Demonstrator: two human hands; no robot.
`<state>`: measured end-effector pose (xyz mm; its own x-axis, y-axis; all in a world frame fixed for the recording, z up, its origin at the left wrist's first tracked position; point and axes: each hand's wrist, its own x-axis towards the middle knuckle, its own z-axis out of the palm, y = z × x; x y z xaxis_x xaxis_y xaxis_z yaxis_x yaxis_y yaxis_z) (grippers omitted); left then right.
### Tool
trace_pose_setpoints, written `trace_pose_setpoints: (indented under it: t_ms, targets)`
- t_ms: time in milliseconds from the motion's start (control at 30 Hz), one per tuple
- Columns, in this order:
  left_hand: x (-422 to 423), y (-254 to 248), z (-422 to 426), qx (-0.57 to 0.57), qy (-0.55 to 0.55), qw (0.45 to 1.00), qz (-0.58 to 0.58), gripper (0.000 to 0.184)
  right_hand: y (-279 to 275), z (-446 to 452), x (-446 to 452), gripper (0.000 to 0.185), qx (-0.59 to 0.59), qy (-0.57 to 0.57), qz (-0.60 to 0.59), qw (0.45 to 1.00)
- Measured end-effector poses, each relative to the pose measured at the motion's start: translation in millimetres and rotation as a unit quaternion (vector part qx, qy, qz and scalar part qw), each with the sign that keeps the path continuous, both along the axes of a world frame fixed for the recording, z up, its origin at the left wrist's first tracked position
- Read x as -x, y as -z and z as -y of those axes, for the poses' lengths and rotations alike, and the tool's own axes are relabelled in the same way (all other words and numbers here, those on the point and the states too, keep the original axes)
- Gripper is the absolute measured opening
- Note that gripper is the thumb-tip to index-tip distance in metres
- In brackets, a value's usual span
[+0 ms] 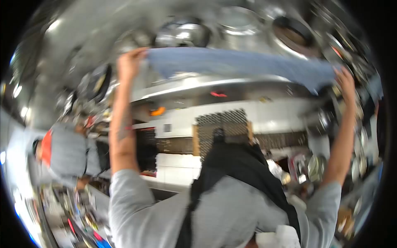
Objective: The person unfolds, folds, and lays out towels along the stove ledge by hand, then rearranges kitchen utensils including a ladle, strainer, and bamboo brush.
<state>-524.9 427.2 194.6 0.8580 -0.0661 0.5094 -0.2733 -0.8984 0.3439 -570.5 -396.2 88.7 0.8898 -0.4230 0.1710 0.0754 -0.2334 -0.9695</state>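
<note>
A long blue-grey cloth (231,62) is stretched between my two raised hands, in front of the steel counter. My left hand (131,64) is closed on its left end, with the arm held straight out. At the other end my right hand (345,84) pinches the cloth near its corner, which hangs a little lower. The fabric sags slightly along its lower edge. Behind it stand a large steel pot (240,22) and a shiny rounded metal vessel (190,35). Motion blurs the finer details.
A dark pan (293,33) sits at the counter's back right. Below lies a black perforated floor mat (222,124) on white tiles. Another person (68,149) in a grey shirt works at the left. Shelving (70,211) with assorted items is at lower left.
</note>
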Motion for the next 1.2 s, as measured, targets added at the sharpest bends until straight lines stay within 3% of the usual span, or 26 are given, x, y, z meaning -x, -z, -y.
trace_pose_setpoints:
  t_ms: [100,167,200,300,400,433,500,567,600,633,667,700,733,800,833,867,900,933,1000,1033,1067,1167,1200]
  targets:
    - [-6.6,17.0,-19.4,-0.004,0.034,0.995,0.095,0.018,1.6,0.9,11.1,0.026,0.083,-0.078,-0.094,0.989]
    - [3.0,11.8,-12.2,0.077,-0.033,0.996,-0.013,0.017,-2.9,-12.0,24.1,0.019,0.133,-0.1,-0.106,0.98]
    - [2.1,18.7,-22.5,0.083,-0.039,0.996,-0.01,0.017,1.0,-15.4,30.4,0.016,0.135,-0.096,-0.087,0.982]
    - [-3.4,36.5,-35.8,0.144,0.034,0.986,-0.079,0.017,11.4,-23.8,45.8,0.015,0.104,-0.124,-0.13,0.978]
    - [21.4,46.2,-35.1,0.023,0.037,0.981,-0.189,0.016,34.3,-19.0,53.1,0.014,0.131,-0.163,-0.098,0.973]
    - [26.1,49.8,-37.0,0.024,0.037,0.982,-0.185,0.016,35.9,-18.7,56.8,0.015,0.139,-0.175,-0.087,0.971]
    - [33.5,53.6,-45.2,-0.038,0.087,0.99,-0.106,0.018,15.8,-35.0,74.4,0.016,0.046,-0.189,-0.161,0.968]
    - [34.2,38.6,-60.6,0.043,0.073,0.981,-0.173,0.02,-3.2,-30.9,75.3,0.017,0.026,-0.176,-0.149,0.973]
    - [29.0,29.0,-68.1,0.158,0.121,0.961,-0.192,0.024,-11.4,-23.9,70.1,0.018,-0.008,-0.179,-0.088,0.98]
    - [18.6,24.3,-71.2,0.159,0.12,0.962,-0.185,0.024,-17.1,-19.2,62.0,0.019,-0.042,-0.184,-0.03,0.982]
    - [16.7,11.5,-64.5,0.319,0.143,0.921,-0.173,0.029,-12.6,-2.6,45.3,0.026,-0.124,-0.216,0.024,0.968]
    - [22.4,2.3,-56.0,0.47,0.16,0.854,-0.158,0.035,4.9,0.1,38.7,0.026,-0.123,-0.223,0.021,0.967]
    - [38.6,-4.5,-42.4,0.502,0.201,0.817,-0.201,0.062,34.1,-0.5,37.4,0.042,-0.043,-0.2,0.008,0.979]
    - [48.1,36.2,-23.1,0.452,0.211,0.845,-0.192,0.071,66.7,-10.9,24.2,0.075,0.118,-0.15,-0.003,0.982]
    - [51.7,58.5,-21.1,0.398,0.225,0.869,-0.191,0.081,63.7,-32.2,24.4,0.075,0.119,-0.156,-0.004,0.981]
    - [56.5,77.9,-24.4,0.435,0.189,0.858,-0.198,0.094,48.4,-82.6,40.8,0.074,0.028,-0.152,0.027,0.988]
    - [64.6,88.0,-28.6,0.44,0.187,0.853,-0.211,0.094,38.1,-112.8,53.7,0.074,-0.061,-0.138,0.052,0.987]
    - [73.7,99.1,-33.9,0.421,0.092,0.877,-0.211,0.093,47.5,-113.7,50.4,0.076,0.006,-0.119,0.058,0.991]
    - [87.1,105.9,-19.3,0.377,0.032,0.879,-0.289,0.063,39.9,-121.8,46.5,0.071,0.2,-0.094,0.019,0.975]
    - [92.7,109.5,-11.5,0.352,0.005,0.877,-0.328,0.05,45.5,-117.8,40.3,0.056,0.208,-0.14,-0.041,0.967]
    - [75.6,160.7,-38.9,0.391,0.0,0.851,-0.35,0.033,51.6,-113.0,34.6,0.043,0.22,-0.186,-0.1,0.952]
    - [83.2,171.2,-31.5,0.305,0.014,0.891,-0.336,0.032,70.3,-105.0,18.9,0.05,0.308,-0.206,-0.152,0.916]
    - [84.7,178.3,-31.4,0.179,0.002,0.936,-0.304,0.033,65.3,-109.9,20.3,0.05,0.353,-0.183,-0.192,0.897]
